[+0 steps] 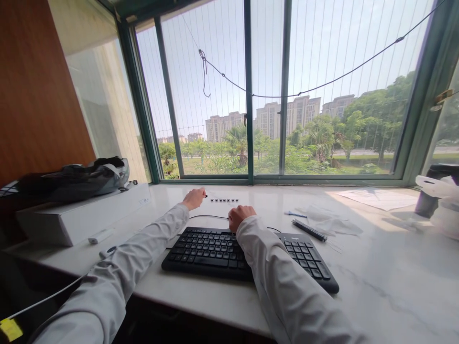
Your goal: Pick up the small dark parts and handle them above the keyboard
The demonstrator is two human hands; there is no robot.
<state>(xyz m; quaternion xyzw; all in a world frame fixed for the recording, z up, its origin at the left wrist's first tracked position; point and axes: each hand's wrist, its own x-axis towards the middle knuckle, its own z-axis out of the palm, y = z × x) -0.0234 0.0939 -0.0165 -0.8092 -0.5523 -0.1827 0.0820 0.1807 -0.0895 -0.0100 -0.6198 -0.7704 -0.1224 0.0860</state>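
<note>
On the white, grey-veined counter (373,267), the black plastic keyboard with number pad (211,261) lies flat near the front edge, perhaps so that both forearms can pass over it without stretching. Behind it, toward the back edge, is a straight row of small black pieces (228,200); this spacing probably keeps each piece easy to pick and not mixed with others. The left hand (193,199), beside the left end of this row, pinches one small black piece (206,196) at its fingertips, a grip which seems chosen because the piece is so little. The right hand (242,217) is curled just behind the keyboard's rear edge, near the thin black cable (208,216); its fingertips are hidden, so I cannot tell if it grasps something.

To the right of the keyboard lie a bundle of slim black sticks (309,230), a thin blue stick (296,214) and crumpled clear plastic (335,223). A white paper sheet (376,198) is in sunlight by the back edge. At the counter's left end, a long white box (68,224) carries a black bag (75,179). The green-framed window (250,143), with a dark knotted cord (332,82) across it, shows trees and pale buildings.
</note>
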